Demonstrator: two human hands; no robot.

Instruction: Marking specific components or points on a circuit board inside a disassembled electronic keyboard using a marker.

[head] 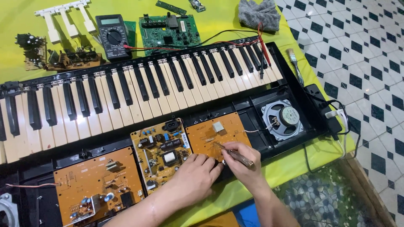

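Opened keyboard (pixel 139 90) on yellow cloth (pixel 235 21), circuit boards exposed below the keys.
Orange board (pixel 208 136) beside the speaker (pixel 281 119); left hand (pixel 193 176) loosely curled at its near edge, perhaps touching; right hand (pixel 240 162) clasping a slim tool (pixel 235 154), tip on it.

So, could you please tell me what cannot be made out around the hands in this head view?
- Tool tip: hidden between the right hand and left hand.
- Right-hand orange board: its near edge is covered by both hands.
- Left orange board: cut off by the bottom edge.
- Board parts: too small to identify.
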